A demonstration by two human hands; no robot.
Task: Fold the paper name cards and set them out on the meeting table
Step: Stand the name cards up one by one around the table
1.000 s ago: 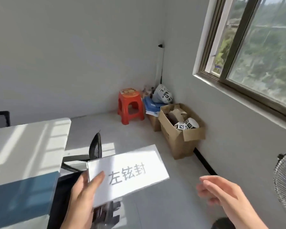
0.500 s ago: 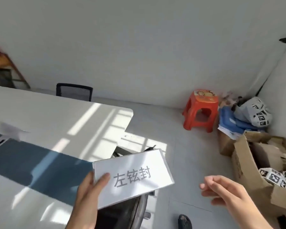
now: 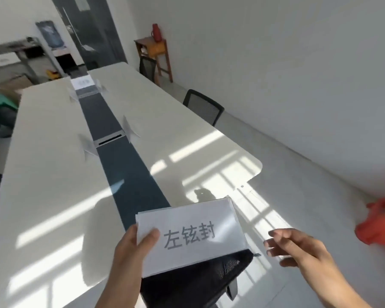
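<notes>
One name card [image 3: 193,218] pinched by left grip [image 3: 131,252]; right grip [image 3: 302,252] slack.

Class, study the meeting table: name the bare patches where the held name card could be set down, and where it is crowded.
Bare: the white table top left of the dark centre strip, nearer than the folded cards; and the sunlit stretch right of the strip, toward the rounded corner. Crowded: beside the strip farther up, where folded cards stand in pairs.
</notes>
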